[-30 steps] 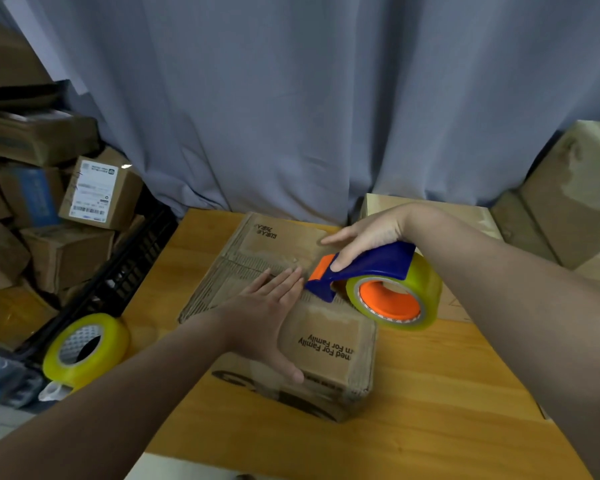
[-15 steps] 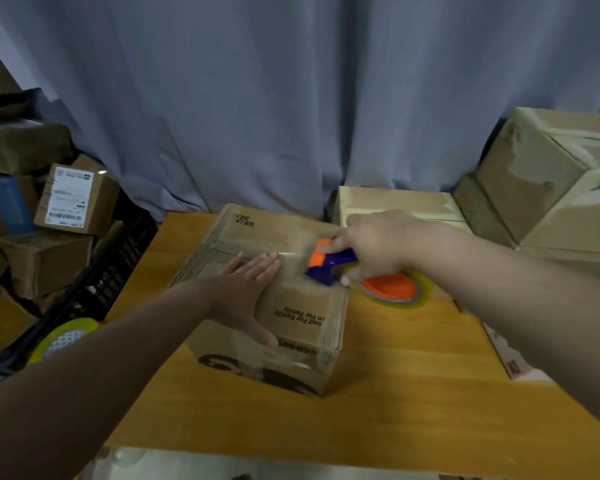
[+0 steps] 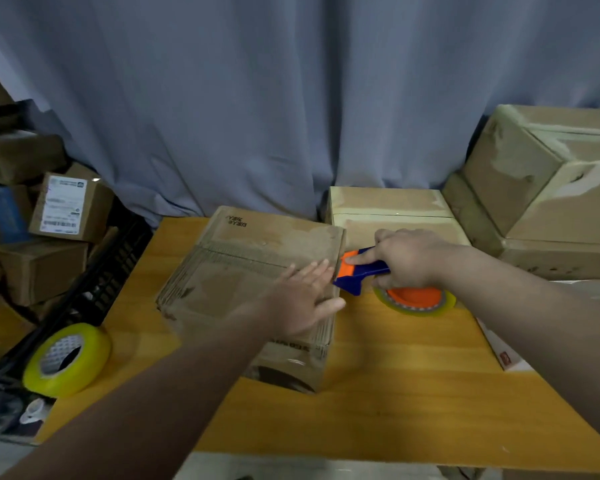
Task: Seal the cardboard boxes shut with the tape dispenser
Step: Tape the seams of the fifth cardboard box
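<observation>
The left hand (image 3: 302,301) lies flat on top of the cardboard box (image 3: 243,271) in the middle of the frame, fingers straight. The right hand (image 3: 407,261) is curled round the blue and orange tape dispenser (image 3: 359,275), at the box's right edge, low over the yellow table (image 3: 395,393).

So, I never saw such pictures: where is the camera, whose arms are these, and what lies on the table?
There is no machine here: the camera sits on a person's head and looks down at their own arms. The left hand lies flat, fingers straight, on a cardboard box standing on the wooden table. The right hand grips a blue and orange tape dispenser at the box's right edge. A second box stands behind, and a spare yellow tape roll lies left of the table.
</observation>
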{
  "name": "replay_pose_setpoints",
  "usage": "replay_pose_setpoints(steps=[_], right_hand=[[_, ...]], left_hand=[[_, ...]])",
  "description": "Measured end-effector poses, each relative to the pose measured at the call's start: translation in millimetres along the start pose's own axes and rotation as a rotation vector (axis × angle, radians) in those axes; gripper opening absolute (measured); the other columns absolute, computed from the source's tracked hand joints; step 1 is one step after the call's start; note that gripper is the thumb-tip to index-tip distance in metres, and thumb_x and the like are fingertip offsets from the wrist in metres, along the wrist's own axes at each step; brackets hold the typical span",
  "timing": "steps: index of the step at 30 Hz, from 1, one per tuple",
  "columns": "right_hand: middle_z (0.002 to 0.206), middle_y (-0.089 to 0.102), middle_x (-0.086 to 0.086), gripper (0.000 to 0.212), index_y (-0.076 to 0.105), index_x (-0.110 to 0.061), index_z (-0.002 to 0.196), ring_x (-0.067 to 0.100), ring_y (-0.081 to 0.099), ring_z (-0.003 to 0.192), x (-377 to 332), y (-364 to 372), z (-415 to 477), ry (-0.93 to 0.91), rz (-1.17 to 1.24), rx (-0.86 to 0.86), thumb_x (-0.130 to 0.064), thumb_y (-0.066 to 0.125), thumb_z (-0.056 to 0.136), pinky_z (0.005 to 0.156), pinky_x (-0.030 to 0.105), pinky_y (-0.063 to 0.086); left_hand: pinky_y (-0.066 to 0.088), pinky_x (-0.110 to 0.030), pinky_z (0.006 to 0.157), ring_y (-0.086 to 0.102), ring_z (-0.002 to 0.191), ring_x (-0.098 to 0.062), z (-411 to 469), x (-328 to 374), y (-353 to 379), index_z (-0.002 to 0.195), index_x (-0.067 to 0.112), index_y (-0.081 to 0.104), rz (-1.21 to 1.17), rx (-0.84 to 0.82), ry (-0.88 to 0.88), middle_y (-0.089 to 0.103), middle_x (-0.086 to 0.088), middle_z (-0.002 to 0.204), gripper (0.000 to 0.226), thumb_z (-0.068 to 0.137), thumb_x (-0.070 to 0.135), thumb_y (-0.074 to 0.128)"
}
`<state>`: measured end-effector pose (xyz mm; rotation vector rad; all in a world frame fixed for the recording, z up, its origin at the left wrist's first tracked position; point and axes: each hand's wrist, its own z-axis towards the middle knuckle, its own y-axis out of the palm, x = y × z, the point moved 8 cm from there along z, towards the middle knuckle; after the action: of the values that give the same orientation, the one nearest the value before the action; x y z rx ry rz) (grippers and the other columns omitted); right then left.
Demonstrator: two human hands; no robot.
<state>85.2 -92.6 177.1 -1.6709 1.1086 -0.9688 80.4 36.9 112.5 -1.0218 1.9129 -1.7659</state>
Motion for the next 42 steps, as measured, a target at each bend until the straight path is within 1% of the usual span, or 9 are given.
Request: replay_pose_setpoints(steps=[2, 6, 9, 13, 16, 19, 29, 39, 42], right_hand=[[0.101, 0.037, -0.006, 0.057, 0.026, -0.057, 0.141, 0.015, 0.041, 0.09, 1.3, -0.2, 3.6, 0.004, 0.01, -0.011, -0.053, 0.053, 0.09, 0.073, 0.029, 0.034], [0.101, 0.035, -0.006, 0.057, 0.027, -0.057, 0.14, 0.017, 0.045, 0.095, 1.1, 3.2, 7.5, 0.0, 0.019, -0.018, -0.053, 0.054, 0.09, 0.075, 0.029, 0.036], [0.102, 0.035, -0.006, 0.057, 0.027, -0.056, 0.141, 0.019, 0.049, 0.103, 1.7, 3.5, 6.8, 0.011, 0.036, 0.002, -0.053, 0.054, 0.09, 0.073, 0.029, 0.034], [0.102, 0.036, -0.007, 0.057, 0.024, -0.058, 0.141, 0.015, 0.047, 0.097, 3.1, 5.8, 6.4, 0.013, 0.029, 0.021, -0.058, 0.05, 0.09, 0.071, 0.028, 0.034], [0.101, 0.036, -0.008, 0.057, 0.025, -0.059, 0.14, 0.013, 0.046, 0.092, 3.6, 5.5, 7.2, 0.024, 0.03, 0.02, -0.06, 0.05, 0.089, 0.07, 0.028, 0.034], [0.101, 0.037, -0.007, 0.057, 0.025, -0.058, 0.141, 0.016, 0.049, 0.097, -4.0, 1.8, 12.4, 0.034, 0.034, 0.017, -0.06, 0.05, 0.09, 0.072, 0.028, 0.035], [0.123, 0.041, 0.006, 0.073, 0.015, -0.051, 0.147, 0.031, 0.052, 0.109, -87.5, -18.4, 95.6, 0.022, 0.131, 0.109, -0.061, 0.055, 0.086, 0.079, 0.034, 0.039], [0.119, 0.039, 0.002, 0.065, 0.004, -0.056, 0.145, 0.022, 0.05, 0.104, -39.4, 2.6, 27.2, 0.09, 0.07, 0.118, -0.058, 0.043, 0.093, 0.074, 0.031, 0.046], [0.123, 0.039, 0.004, 0.064, 0.001, -0.053, 0.146, 0.022, 0.049, 0.108, -39.6, 8.4, 19.9, 0.084, 0.011, 0.137, -0.057, 0.039, 0.095, 0.069, 0.027, 0.039]], left_hand=[[0.003, -0.035, 0.118, 0.004, 0.147, -0.012, -15.3, -51.7, -14.6, 0.153, 0.019, 0.009, -0.039, 0.058, -0.116, 0.007, 0.0, 0.161, 0.066, 0.099, 0.054, 0.023], [-0.001, -0.033, 0.118, -0.006, 0.147, -0.014, -52.2, -144.3, -20.3, 0.153, 0.015, -0.002, 0.134, -0.101, -0.386, -0.008, -0.004, 0.161, 0.096, 0.08, 0.075, -0.012], [-0.002, -0.035, 0.118, -0.006, 0.147, -0.021, -41.2, -130.1, -18.1, 0.152, 0.007, -0.003, 0.028, -0.004, -0.486, -0.007, -0.012, 0.16, 0.094, 0.084, 0.072, 0.005], [0.004, -0.039, 0.119, 0.0, 0.148, -0.023, -10.0, -35.4, -8.6, 0.153, 0.009, 0.002, -0.013, 0.062, -0.181, 0.0, -0.012, 0.16, 0.097, 0.085, 0.077, 0.021], [-0.005, -0.038, 0.118, -0.011, 0.147, -0.023, 6.6, -6.1, 7.7, 0.151, 0.008, -0.012, 0.031, -0.036, -0.154, -0.015, -0.011, 0.158, 0.108, 0.081, 0.081, 0.027], [-0.006, -0.038, 0.118, -0.013, 0.146, -0.021, 7.8, -18.7, 5.3, 0.151, 0.011, -0.013, 0.036, -0.002, -0.173, -0.016, -0.009, 0.159, 0.099, 0.087, 0.063, 0.04], [0.004, -0.038, 0.117, 0.0, 0.148, -0.018, -10.3, -153.3, -23.0, 0.153, 0.027, -0.003, 0.139, 0.07, -0.301, -0.003, 0.001, 0.161, 0.071, 0.095, 0.048, 0.032], [0.002, -0.042, 0.119, -0.002, 0.148, -0.019, -2.1, -165.9, -22.2, 0.153, 0.028, -0.004, 0.115, 0.03, -0.301, -0.004, -0.001, 0.161, 0.069, 0.098, 0.049, 0.032], [0.004, -0.047, 0.119, -0.001, 0.148, -0.024, 3.1, -160.9, -22.8, 0.153, 0.025, -0.003, 0.146, 0.019, -0.361, -0.003, -0.004, 0.161, 0.068, 0.099, 0.049, 0.03]])
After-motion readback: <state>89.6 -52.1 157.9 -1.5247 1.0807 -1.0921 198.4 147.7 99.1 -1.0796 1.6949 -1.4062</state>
